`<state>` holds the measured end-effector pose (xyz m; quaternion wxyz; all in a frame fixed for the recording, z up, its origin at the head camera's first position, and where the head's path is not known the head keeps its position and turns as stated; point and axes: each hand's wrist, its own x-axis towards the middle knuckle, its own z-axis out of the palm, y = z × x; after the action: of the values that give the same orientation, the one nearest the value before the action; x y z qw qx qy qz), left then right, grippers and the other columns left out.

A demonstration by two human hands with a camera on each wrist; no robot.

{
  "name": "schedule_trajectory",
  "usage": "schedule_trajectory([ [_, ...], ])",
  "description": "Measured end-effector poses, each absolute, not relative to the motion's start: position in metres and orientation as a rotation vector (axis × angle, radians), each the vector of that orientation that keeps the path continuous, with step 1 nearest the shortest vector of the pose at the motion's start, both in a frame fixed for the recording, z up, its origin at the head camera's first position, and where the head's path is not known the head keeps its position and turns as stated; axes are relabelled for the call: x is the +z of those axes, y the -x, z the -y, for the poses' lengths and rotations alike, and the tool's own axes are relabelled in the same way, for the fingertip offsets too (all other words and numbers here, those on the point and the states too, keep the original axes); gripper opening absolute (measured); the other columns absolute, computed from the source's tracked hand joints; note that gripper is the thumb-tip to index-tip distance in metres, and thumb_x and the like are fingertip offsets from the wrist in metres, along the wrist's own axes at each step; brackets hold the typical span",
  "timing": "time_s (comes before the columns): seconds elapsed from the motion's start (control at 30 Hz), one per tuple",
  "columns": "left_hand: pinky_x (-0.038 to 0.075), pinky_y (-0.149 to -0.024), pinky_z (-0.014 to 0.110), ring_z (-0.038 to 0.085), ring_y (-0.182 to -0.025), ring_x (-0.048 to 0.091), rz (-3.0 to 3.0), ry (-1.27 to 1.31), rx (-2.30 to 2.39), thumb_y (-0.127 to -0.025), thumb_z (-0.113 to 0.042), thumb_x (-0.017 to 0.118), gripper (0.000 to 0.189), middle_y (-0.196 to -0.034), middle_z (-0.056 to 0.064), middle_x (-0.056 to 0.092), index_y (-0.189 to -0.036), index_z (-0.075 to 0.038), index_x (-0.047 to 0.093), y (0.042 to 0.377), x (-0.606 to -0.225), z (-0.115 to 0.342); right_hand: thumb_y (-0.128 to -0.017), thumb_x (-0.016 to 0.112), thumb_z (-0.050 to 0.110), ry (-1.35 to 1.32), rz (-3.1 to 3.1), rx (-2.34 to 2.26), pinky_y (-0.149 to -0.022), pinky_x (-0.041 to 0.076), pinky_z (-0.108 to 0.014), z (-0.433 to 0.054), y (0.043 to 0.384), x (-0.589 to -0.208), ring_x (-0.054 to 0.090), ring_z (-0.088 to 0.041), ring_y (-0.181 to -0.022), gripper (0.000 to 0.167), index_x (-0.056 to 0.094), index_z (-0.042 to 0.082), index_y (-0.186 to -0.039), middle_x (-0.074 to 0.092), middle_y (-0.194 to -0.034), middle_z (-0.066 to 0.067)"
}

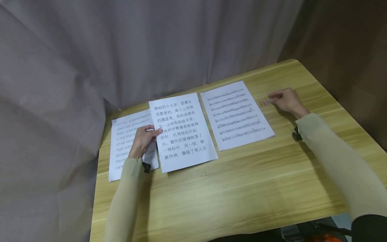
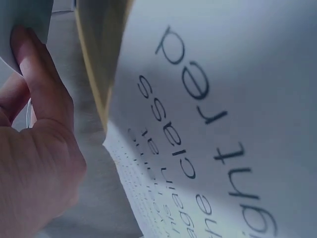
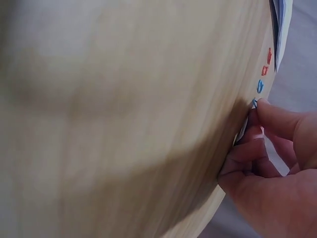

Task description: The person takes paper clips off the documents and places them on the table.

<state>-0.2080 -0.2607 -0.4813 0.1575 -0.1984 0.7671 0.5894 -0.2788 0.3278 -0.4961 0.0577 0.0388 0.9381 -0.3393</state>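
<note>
My left hand pinches the left edge of a sheet with large Chinese characters, thumb on its face. That sheet overlaps a page of English text lying on the table; my hand and wrist cover part of its lines. At the right, the fingertips of my right hand pinch a small blue paper clip close over the wood, most of it hidden by the fingers. Beside it lie another blue paper clip and red paper clips in a short row.
A sheet of music lies between the Chinese sheet and the clips. Everything is on a light wooden table with a rounded far corner. A grey curtain hangs behind its far edge and along the left.
</note>
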Motion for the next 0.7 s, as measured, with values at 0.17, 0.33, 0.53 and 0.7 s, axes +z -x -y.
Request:
schedule_trajectory([
  [0.17,0.062,-0.075,0.020,0.007,-0.078,0.072,-2.201,0.598,1.645,-0.096,-0.023,0.086,0.047,-0.108,0.001,0.069,-0.133,-0.004,0.064,0.219,-0.487,0.260,-0.109,0.066,0.020,-0.127,-2.894,-1.029,-0.080,0.048,-0.024,-0.327,0.278,-0.497,0.068,-0.046,-0.116,0.035,0.073,-0.006,-0.132,0.071,-0.132,-0.035],
  [0.33,0.062,-0.076,0.020,0.007,-0.077,0.073,-2.199,0.609,1.643,-0.097,-0.020,0.085,0.044,-0.100,-0.001,0.072,-0.132,-0.004,0.064,0.226,-0.491,0.259,-0.105,0.071,0.019,-0.132,-2.950,-1.038,-0.071,0.042,-0.015,-0.327,0.277,-0.499,0.071,-0.040,-0.104,0.031,0.077,-0.007,-0.122,0.076,-0.121,-0.032],
  [0.53,0.062,-0.075,0.021,0.009,-0.079,0.077,-2.240,0.581,1.592,-0.098,-0.021,0.084,0.042,-0.099,-0.001,0.075,-0.131,-0.003,0.065,0.231,-0.493,0.257,-0.104,0.072,0.019,-0.161,-2.945,-1.057,-0.066,0.043,-0.014,-0.326,0.278,-0.501,0.064,-0.009,-0.083,0.030,0.078,-0.006,-0.120,0.077,-0.118,-0.031],
  [0.7,0.062,-0.076,0.022,0.010,-0.078,0.078,-2.272,0.563,1.571,-0.098,-0.019,0.083,0.043,-0.100,0.002,0.076,-0.132,-0.002,0.063,0.234,-0.494,0.253,-0.105,0.073,0.019,-0.183,-2.941,-1.054,-0.066,0.043,-0.015,-0.326,0.277,-0.500,0.060,-0.004,-0.079,0.030,0.077,-0.007,-0.119,0.077,-0.117,-0.032],
])
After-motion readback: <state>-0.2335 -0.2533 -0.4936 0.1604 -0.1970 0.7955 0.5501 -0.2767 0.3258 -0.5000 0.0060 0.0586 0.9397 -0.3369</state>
